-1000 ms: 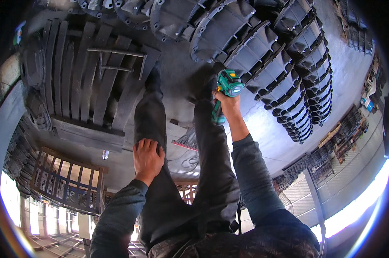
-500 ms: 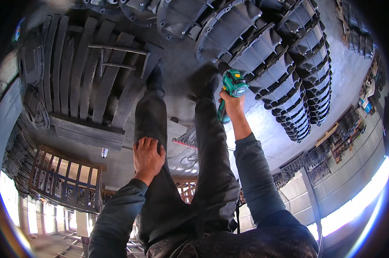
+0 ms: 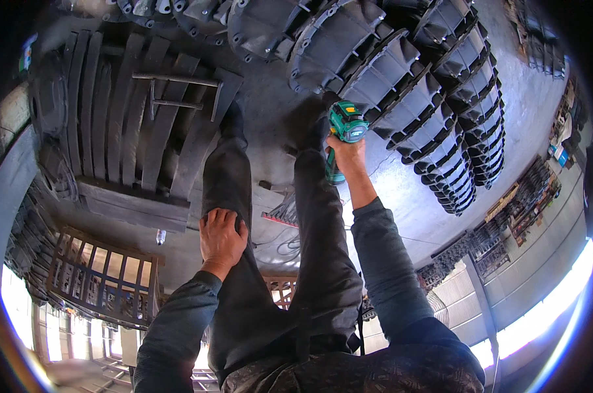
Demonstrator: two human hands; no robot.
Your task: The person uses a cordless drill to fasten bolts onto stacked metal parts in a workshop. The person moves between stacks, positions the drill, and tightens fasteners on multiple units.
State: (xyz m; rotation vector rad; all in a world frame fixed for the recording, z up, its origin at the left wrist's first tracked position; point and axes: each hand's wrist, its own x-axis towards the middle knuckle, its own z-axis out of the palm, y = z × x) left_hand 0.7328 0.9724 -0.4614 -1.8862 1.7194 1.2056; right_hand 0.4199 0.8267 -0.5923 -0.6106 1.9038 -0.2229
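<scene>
A green cordless drill [image 3: 347, 123] with a yellow patch is in my right hand [image 3: 350, 156], whose fingers wrap round its grip. The drill's dark front end points away from me, toward the lower edge of a large dark grey cast metal housing [image 3: 335, 49]. Whether its tip touches the casting I cannot tell. My left hand [image 3: 223, 237] lies flat on my left knee, back of the hand up, holding nothing.
Long rows of stacked ribbed castings [image 3: 434, 131] fill the right side. A slatted wooden pallet [image 3: 129, 118] with a metal bar frame [image 3: 175, 78] on it lies at left. A small bottle [image 3: 161, 236] and a red-edged tool [image 3: 280, 218] are on the floor.
My right hand has shifted slightly left with the drill. The castings sit a little further left and my view has moved slightly. My left hand stays on the knee.
</scene>
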